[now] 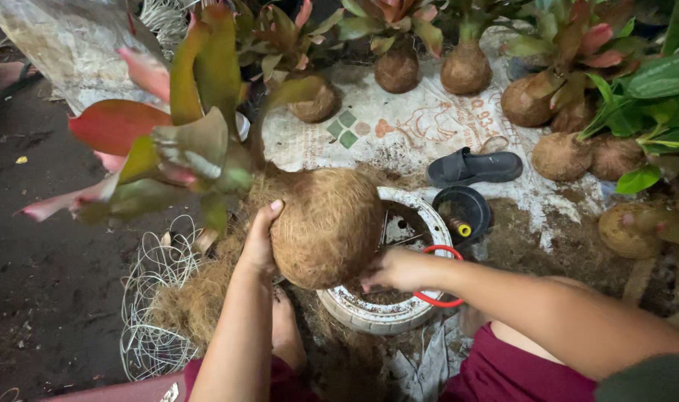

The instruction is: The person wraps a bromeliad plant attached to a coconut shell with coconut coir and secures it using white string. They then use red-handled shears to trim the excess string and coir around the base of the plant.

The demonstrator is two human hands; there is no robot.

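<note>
**Coir ball braced over the white bowl**

My left hand (259, 242) is cupped against the side of the coir-wrapped root ball (326, 227), thumb up along its curve, fingers spread wide over the fibre so it cannot roll away from me. My right hand (393, 269) is tucked at the ball's lower right edge, fingers curled in close to the fibre; I cannot tell whether they pinch a strand or only press it flat. Together my hands keep the ball tipped on its side, so the plant's red and green leaves (177, 141) stick out to the left, away from my arms.

The ball hangs just above the white bowl (421, 212), which sits on the ground in front of my knees and has dark soil in it. A red loop (444, 277), perhaps a handle or a tie, lies over the bowl's near rim beside my right wrist.

Loose coir fibre (202, 294) is heaped under my left forearm, next to a tangle of white wire baskets (150, 305). Behind the bowl are a small black pot (462, 208) and a dark sandal (475, 167) on a printed white sack (414, 123). Finished wrapped plants (464, 67) stand in a row along the sack's far edge, upright on their round bases.
</note>
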